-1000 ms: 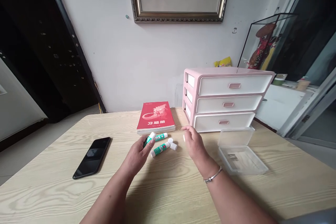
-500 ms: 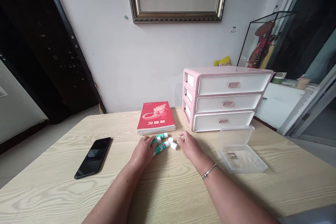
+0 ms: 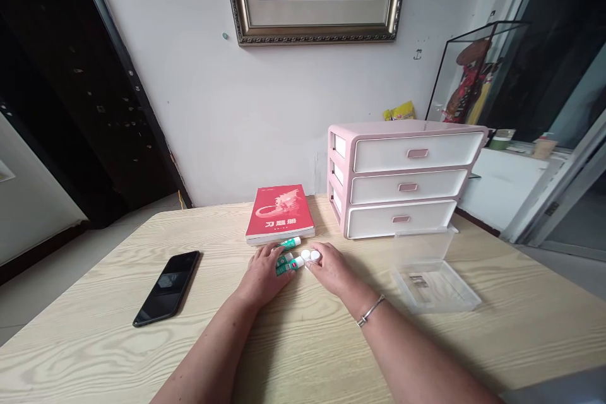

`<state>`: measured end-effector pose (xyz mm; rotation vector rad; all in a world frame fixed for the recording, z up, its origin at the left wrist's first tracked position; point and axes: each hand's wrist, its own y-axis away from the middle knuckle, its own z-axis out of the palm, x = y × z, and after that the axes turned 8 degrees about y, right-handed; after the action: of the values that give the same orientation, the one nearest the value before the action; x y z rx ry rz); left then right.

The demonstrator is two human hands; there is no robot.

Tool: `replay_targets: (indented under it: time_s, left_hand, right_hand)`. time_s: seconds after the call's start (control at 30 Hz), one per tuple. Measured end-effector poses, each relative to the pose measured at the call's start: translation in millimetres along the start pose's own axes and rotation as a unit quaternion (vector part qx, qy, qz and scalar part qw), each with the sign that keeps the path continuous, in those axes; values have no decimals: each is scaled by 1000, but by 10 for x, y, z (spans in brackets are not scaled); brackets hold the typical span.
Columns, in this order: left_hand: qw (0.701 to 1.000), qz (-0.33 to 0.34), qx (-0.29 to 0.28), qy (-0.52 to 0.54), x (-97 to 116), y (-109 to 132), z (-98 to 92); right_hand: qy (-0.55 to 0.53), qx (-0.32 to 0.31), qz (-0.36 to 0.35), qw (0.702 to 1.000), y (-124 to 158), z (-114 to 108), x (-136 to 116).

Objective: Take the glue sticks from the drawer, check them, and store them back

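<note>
Green glue sticks [image 3: 286, 267], three in view, lie on the wooden table [image 3: 199, 363] just in front of the red book [image 3: 280, 211]. We find the left hand [image 3: 262, 276] over the near ends of the front two, its thumb along the near side and its fingers reaching beyond them; we cannot tell whether these digits press. The right hand [image 3: 332, 270] brackets the loose white caps [image 3: 315, 255] between thumb and forefinger; whether the pads are clamped on them, we cannot tell. We judge each stick light and stiff, its barrel smooth and liable to roll or slip under a one-sided push. We recommend gripping at mid-barrel, thumb opposite two fingers, clear of the white end. We expect the caps to be lighter still and apt to skid; we pinch them across the side wall, with modest force.
</note>
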<state>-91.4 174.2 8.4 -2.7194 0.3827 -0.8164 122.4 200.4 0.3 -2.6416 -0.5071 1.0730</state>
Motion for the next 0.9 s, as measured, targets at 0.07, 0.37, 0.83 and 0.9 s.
replay_targets:
  time_s: [0.07, 0.37, 0.83, 0.9]
  left_hand:
    - [1000, 16, 0, 9, 3, -9, -27]
    - [994, 63, 38, 83, -27, 29, -56]
    - [710, -68, -82, 696, 559, 190, -639]
    - [631, -24, -169, 756, 655, 153, -768]
  right_hand:
    - [-4, -3, -11, 1000, 7, -8, -18]
    - [9, 4, 6, 1000, 5, -28, -21]
    - [-587, -269, 87, 758, 52, -456, -707]
    - [-651, -369, 27, 662, 12, -601, -866]
